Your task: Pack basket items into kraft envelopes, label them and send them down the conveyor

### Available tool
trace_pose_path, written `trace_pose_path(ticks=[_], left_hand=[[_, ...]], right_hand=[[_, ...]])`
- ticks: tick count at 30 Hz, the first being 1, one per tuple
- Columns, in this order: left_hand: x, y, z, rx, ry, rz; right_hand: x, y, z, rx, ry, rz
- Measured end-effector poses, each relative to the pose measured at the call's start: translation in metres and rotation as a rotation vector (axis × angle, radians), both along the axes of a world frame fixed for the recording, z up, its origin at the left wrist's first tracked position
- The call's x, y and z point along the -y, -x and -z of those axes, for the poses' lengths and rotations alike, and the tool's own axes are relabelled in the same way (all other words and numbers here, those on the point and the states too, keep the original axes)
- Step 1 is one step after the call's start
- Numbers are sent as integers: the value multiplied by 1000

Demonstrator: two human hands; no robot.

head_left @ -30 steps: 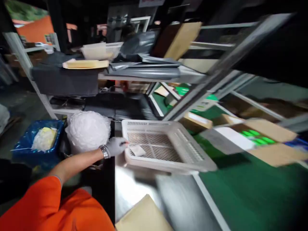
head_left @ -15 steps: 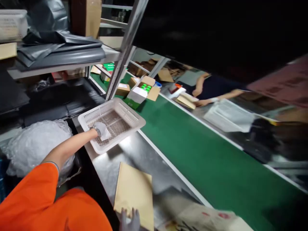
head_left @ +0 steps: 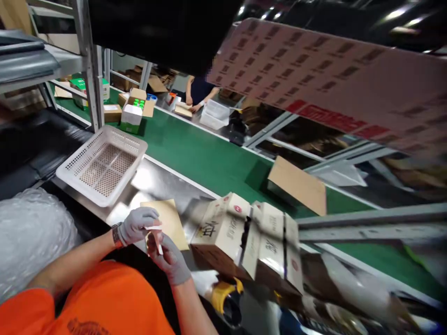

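Note:
Both of my hands wear grey gloves and meet near the bottom centre over a steel worktop. My left hand and my right hand pinch a small white slip between them. Just behind the hands a brown envelope lies flat on the steel. To the right of my hands stand printed cardboard boxes close together. A white perforated basket sits at the left on the steel, a little beyond my left hand.
A green conveyor belt runs diagonally behind the worktop, carrying a flat cardboard box and small open cartons. Bubble wrap bulges at the left. Another person's arms work across the belt. A yellow tape dispenser lies near the bottom.
My left hand left the basket with the white slip and came back to meet my right hand. The view swung right, bringing the cardboard boxes into sight.

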State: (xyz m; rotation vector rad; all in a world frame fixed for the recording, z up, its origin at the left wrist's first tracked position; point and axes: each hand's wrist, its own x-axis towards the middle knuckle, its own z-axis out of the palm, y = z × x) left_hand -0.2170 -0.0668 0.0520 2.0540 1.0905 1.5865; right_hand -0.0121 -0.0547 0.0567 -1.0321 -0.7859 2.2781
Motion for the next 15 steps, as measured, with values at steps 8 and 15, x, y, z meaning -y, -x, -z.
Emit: trace_pose_path(ticks=[8, 15], left_hand=[[15, -14, 17, -81, 341, 244], [38, -113, 32, 713, 847, -191]], right_hand=[[25, -87, 8, 214, -167, 143], [58, -137, 22, 249, -159, 476]])
